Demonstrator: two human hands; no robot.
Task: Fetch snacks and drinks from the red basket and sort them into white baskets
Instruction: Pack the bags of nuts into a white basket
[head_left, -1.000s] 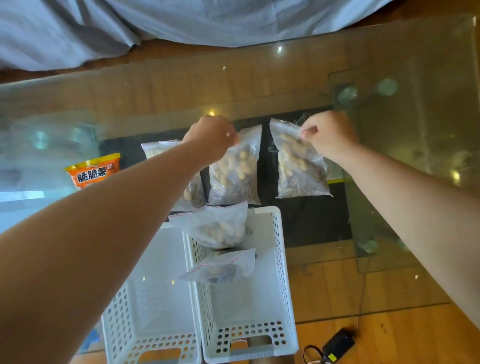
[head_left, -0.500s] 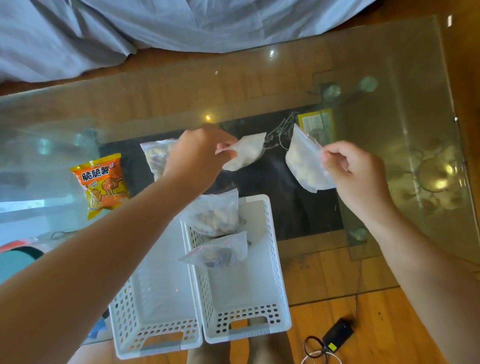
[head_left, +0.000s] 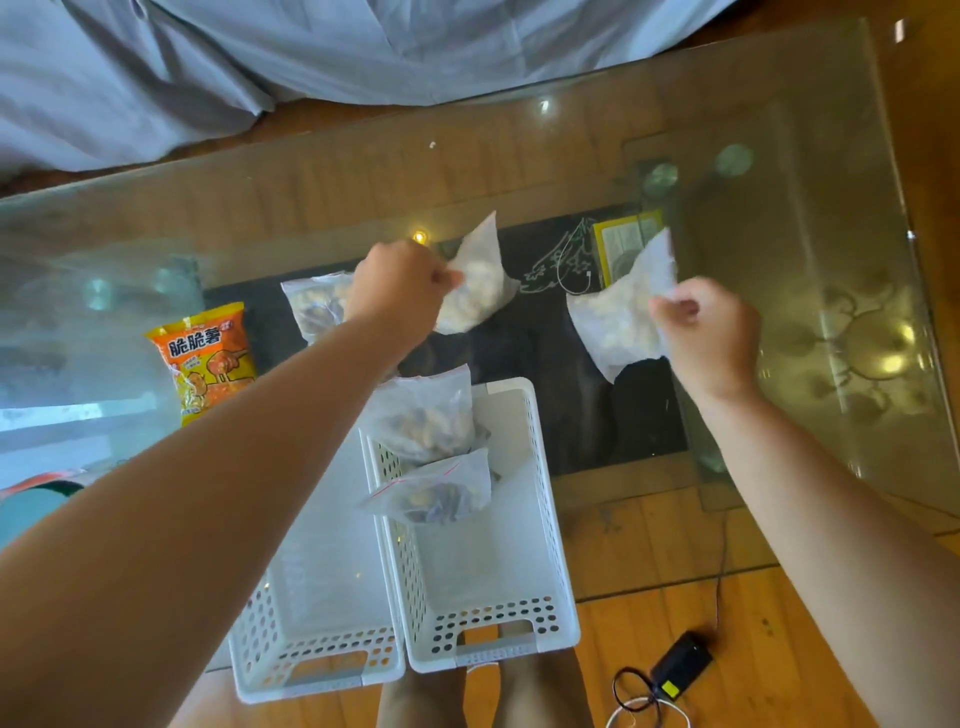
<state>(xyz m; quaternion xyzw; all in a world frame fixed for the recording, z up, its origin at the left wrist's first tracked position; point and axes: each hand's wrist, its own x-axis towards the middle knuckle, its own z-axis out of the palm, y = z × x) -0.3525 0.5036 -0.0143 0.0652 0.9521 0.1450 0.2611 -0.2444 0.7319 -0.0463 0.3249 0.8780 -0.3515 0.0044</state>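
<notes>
White plastic baskets at the near edge of the glass table: left basket (head_left: 317, 613) shows nothing inside that I can make out; right basket (head_left: 519, 571) has two clear zip bags of nuts propped on its far-left rim, the nearer bag (head_left: 436, 493) below the farther bag (head_left: 423, 415).

Both hands have lifted since a second ago. Then each pinched the top of a bag lying flat on the table; now both bags are off the glass and swinging, blurred.
- Left hand (head_left: 400, 288): fingers curled, pinching a corner of a clear nut bag (head_left: 475, 291) that hangs to its right.
- Right hand (head_left: 711, 332): fingers curled, pinching the edge of a second nut bag (head_left: 618, 322) hanging to its left.
- Hands well apart, both above the table's middle, beyond the baskets.

Left behind on the table: one more nut bag (head_left: 314, 304), partly hidden by the left forearm, and an orange crisp packet (head_left: 208, 358) toward the left edge.

Red basket: only a red-and-teal sliver at the far left of view, cannot confirm.

Judgement: pickup done for two bags; the drop into the right basket, where the like bags already sit, likely comes next. Two items on the table remain to sort.

Floor near right: black adapter (head_left: 680, 660) with cable.
</notes>
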